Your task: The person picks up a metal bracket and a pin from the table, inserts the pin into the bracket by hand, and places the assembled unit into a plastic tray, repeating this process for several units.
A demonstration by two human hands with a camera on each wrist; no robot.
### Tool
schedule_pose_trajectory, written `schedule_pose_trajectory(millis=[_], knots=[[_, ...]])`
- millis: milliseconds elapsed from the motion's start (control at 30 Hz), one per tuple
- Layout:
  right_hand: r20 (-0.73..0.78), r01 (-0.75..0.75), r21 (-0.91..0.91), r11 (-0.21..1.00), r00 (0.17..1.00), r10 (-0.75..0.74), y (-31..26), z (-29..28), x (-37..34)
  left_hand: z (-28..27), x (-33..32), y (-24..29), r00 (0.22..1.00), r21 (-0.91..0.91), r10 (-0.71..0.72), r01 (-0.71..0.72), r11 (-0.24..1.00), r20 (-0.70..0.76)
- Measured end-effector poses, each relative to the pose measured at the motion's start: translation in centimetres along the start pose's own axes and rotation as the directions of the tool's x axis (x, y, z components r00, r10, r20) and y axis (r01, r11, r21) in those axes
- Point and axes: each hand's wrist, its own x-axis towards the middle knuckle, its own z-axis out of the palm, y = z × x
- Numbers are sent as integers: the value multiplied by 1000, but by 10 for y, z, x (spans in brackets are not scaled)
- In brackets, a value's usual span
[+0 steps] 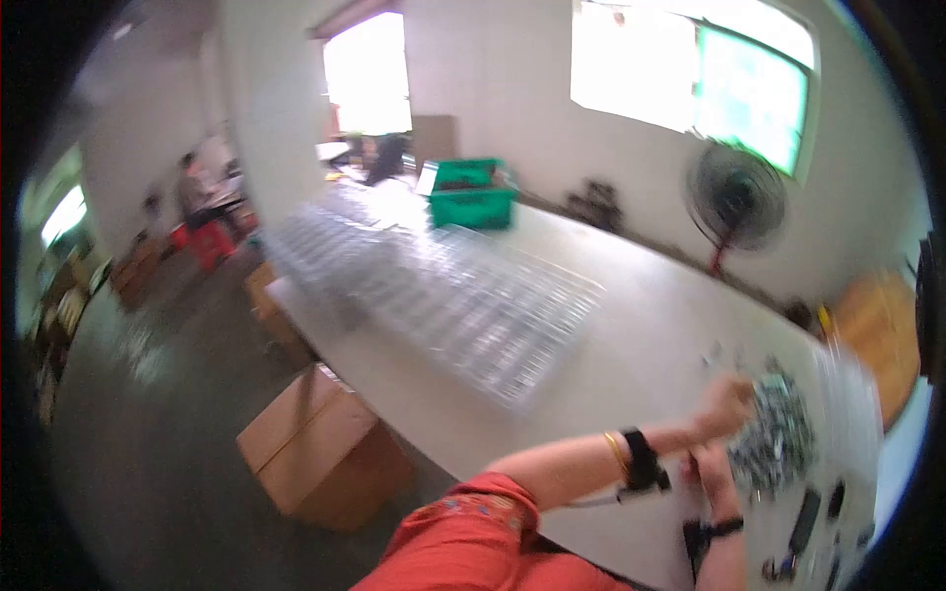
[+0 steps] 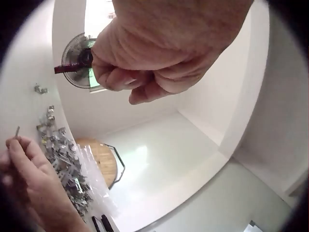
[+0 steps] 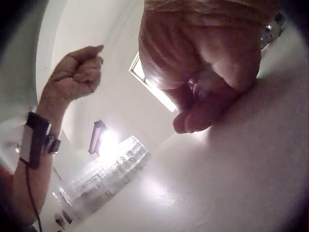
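In the head view, my left hand [image 1: 726, 406] is raised beside a pile of small metal parts [image 1: 776, 433]. Its fingers are curled in the left wrist view [image 2: 149, 58], with no object visible in them. Lower and nearer the body is my right hand [image 1: 713, 469], over the white table. The left wrist view shows the right hand [image 2: 36, 179] pinching a thin metal piece [image 2: 18, 130] between thumb and finger, left of the pile [image 2: 65, 164]. In the right wrist view the right hand's fingertips [image 3: 188, 121] are together near the tabletop; what they pinch is hidden there.
Clear plastic trays [image 1: 493, 305] cover the table's middle, with a green crate [image 1: 473, 207] behind. A plastic stack [image 1: 852, 414], a black tool [image 1: 805, 520] and a round wooden board [image 1: 872, 335] are at the right. A fan [image 1: 734, 197] stands behind; a carton [image 1: 320, 448] is on the floor.
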Motion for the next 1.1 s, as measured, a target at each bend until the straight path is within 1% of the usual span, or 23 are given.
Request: schedule_pose_trajectory(millis=[33,67,100,133,167,200,267,300,367,400,500,567,600,667,700,767,800,867,900,967,1000,1067,1100], knots=[[-42,-114,114,987,992,119,-24,11,-4,-9,8,-23,994,91,99,-94,991,-52],[-67,-115,157,981,990,127,-19,13,-1,-29,10,-3,995,64,-102,103,993,-19],[-12,-158,156,975,987,161,-25,9,-5,-34,16,-17,989,91,-136,141,986,-58],[-19,-177,118,977,983,181,-26,9,-5,-43,21,-37,993,78,-95,101,992,-76],[-33,-176,135,975,983,182,-20,11,-4,-57,24,-11,917,12,-398,398,917,-29],[-54,-228,106,968,971,234,-32,14,-9,-63,28,-25,916,17,-394,396,918,-74],[39,-220,155,963,976,216,-18,16,-7,-73,36,-23,856,-31,-516,515,857,-41],[9,-230,181,956,973,233,-21,17,-9,-75,40,-27,835,-24,-546,546,837,-67],[146,-223,105,969,967,207,-32,18,-13,-75,48,-36,796,27,-603,605,796,-59],[165,-171,94,981,974,154,-32,17,-13,-72,51,-38,788,35,-614,615,788,-40],[238,-217,94,972,953,189,-37,11,-12,-64,60,-52,741,132,-671,667,733,-16],[234,-181,117,976,960,150,-30,12,-12,-60,65,-76,753,288,-657,637,715,-37],[238,-146,132,980,965,112,-27,13,-13,-58,68,-88,752,289,-658,637,715,-30],[231,-138,131,982,967,105,-22,15,-11,-56,72,-108,836,619,-549,426,659,8],[226,-129,132,983,969,97,-21,16,-10,-53,73,-114,832,623,-555,427,656,13],[235,-122,115,986,968,92,-26,12,-11,-46,78,-125,930,777,-350,136,614,114],[245,-107,84,991,966,83,-29,10,-11,-44,80,-134,928,776,-353,133,616,121],[241,-85,87,993,969,62,-28,9,-12,-41,87,-148,932,785,-268,-26,619,243],[244,-62,90,994,969,38,-27,9,-12,-39,88,-155,931,781,-266,-30,624,249],[235,-45,73,996,972,27,-28,7,-12,-35,88,-169,934,842,-207,-148,520,292],[233,-25,57,998,972,11,-29,7,-13,-34,90,-170,933,839,-205,-151,523,296],[212,7,52,999,977,-18,-21,10,-12,-35,92,-170,864,830,-364,-105,548,349],[198,40,47,998,979,-49,-19,11,-12,-34,92,-168,863,831,-364,-107,546,351]])
